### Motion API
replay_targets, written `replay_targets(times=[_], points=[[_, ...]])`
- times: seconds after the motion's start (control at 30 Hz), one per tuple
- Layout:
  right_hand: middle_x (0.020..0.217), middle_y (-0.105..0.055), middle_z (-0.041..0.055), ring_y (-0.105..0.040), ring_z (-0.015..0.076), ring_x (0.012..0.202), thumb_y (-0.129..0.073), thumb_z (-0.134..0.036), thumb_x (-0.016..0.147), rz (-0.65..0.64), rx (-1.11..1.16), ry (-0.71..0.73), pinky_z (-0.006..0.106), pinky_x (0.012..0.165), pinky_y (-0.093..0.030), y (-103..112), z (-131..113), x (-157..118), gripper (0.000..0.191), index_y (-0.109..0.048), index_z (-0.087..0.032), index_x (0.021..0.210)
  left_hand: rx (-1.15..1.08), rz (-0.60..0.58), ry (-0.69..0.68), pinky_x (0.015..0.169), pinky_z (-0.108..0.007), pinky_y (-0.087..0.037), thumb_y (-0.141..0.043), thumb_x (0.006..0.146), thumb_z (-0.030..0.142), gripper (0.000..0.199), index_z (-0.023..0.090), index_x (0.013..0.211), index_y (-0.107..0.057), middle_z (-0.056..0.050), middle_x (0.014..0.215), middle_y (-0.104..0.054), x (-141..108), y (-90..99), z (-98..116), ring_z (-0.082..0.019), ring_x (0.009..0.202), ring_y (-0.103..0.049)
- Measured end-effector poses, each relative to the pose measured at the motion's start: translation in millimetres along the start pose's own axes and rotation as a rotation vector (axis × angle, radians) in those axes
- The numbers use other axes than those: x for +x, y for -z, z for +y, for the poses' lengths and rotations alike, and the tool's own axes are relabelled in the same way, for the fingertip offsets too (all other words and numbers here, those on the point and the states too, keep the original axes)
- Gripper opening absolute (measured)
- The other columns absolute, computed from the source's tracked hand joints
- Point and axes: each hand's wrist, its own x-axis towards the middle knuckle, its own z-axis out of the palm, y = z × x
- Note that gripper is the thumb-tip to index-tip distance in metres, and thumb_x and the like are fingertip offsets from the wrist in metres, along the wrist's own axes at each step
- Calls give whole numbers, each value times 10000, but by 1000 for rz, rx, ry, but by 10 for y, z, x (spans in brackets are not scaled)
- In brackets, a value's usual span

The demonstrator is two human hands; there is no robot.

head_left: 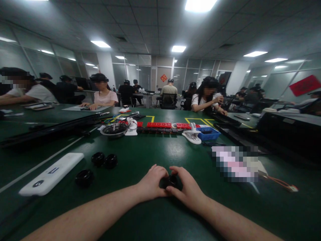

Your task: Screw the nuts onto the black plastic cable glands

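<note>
Near the front middle of the green table, a small round black part (173,180) sits between my two hands. My left hand (154,180) curls around its left side, with the thumb low. From the right, my right hand (184,185) holds the part between thumb and fingers. Three similar black round parts lie to the left: one at the back (97,159), one beside it (111,161) and one nearer (84,177). Farther left lies a long white device (52,174) with a dark round spot.
Across the table stand red strips (163,125), a blue bin (208,133), a white clip (192,134) and a coiled cable dish (114,130). Long black panels lie at left (50,129) and right. Several people sit beyond. A blurred pink packet (233,164) lies at right.
</note>
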Motion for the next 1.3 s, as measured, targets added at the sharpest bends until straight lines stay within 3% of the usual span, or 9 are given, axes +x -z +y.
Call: replay_targets(times=[0.23, 0.43, 0.6, 0.7, 0.8, 0.9, 1.03, 1.17, 1.3], points=[[1188, -461, 126, -450, 256, 1083, -544, -176, 690, 13, 30, 156, 431, 913, -384, 31, -28, -5, 587, -315, -163, 1230, 12, 0, -4, 965, -452, -265, -689, 605, 390, 356, 175, 841, -532, -43, 929, -565, 1, 1, -9, -226, 927, -506], [912, -572, 78, -549, 229, 850, -582, -190, 687, 65, -16, 32, 405, 765, -457, -7, 2, 0, 386, -452, -177, 1050, 57, 3, -43, 916, -411, -322, -679, 612, 418, 353, 183, 849, -564, -36, 929, -555, 7, -20, -34, -221, 897, -500], [1150, -496, 108, -476, 235, 1055, -489, -141, 710, 39, 31, 203, 412, 895, -397, 9, 20, -34, 533, -330, -183, 1217, 43, -14, -43, 948, -443, -282, -685, 606, 430, 427, 191, 936, -556, -40, 967, -551, 9, -21, -55, -230, 930, -491], [1146, -487, 128, -469, 261, 1052, -557, -210, 697, 80, -1, 130, 429, 882, -399, 12, 27, -22, 544, -349, -163, 1198, 40, -17, -27, 964, -453, -259, -681, 605, 457, 383, 186, 848, -564, -36, 951, -548, 3, -15, -54, -229, 927, -490], [949, -561, 98, -533, 242, 871, -613, -263, 685, 68, -22, 59, 399, 756, -452, 20, -3, 10, 376, -476, -167, 1021, 46, -14, -33, 958, -447, -266, -662, 622, 462, 359, 190, 834, -560, -29, 930, -542, 0, -6, -35, -215, 895, -496], [851, -575, 61, -537, 204, 788, -536, -231, 751, 7, 11, 148, 360, 716, -451, 50, -53, 25, 180, -518, -188, 925, 50, -5, -43, 939, -430, -293, -660, 631, 439, 360, 195, 877, -561, -26, 908, -543, 3, 0, -14, -209, 878, -497], [1007, -550, 83, -516, 213, 924, -474, -212, 777, 27, 41, 261, 374, 823, -417, 81, -73, 7, 316, -443, -188, 1090, 39, 1, -26, 924, -422, -313, -686, 604, 421, 361, 181, 843, -557, -29, 899, -546, 2, -3, -17, -213, 878, -499], [1028, -519, 110, -492, 251, 945, -609, -295, 697, 69, -50, 146, 399, 811, -421, 41, -26, 3, 422, -434, -163, 1057, 35, 1, -27, 962, -449, -263, -681, 614, 421, 360, 180, 846, -549, -36, 933, -544, -1, -4, -29, -213, 910, -502], [852, -531, 69, -505, 212, 793, -590, -225, 702, 38, -63, 72, 355, 691, -447, 13, -14, 16, 223, -478, -170, 887, 56, 9, -44, 928, -415, -306, -667, 629, 421, 319, 177, 789, -539, -30, 903, -547, 6, -6, -14, -203, 885, -510]])
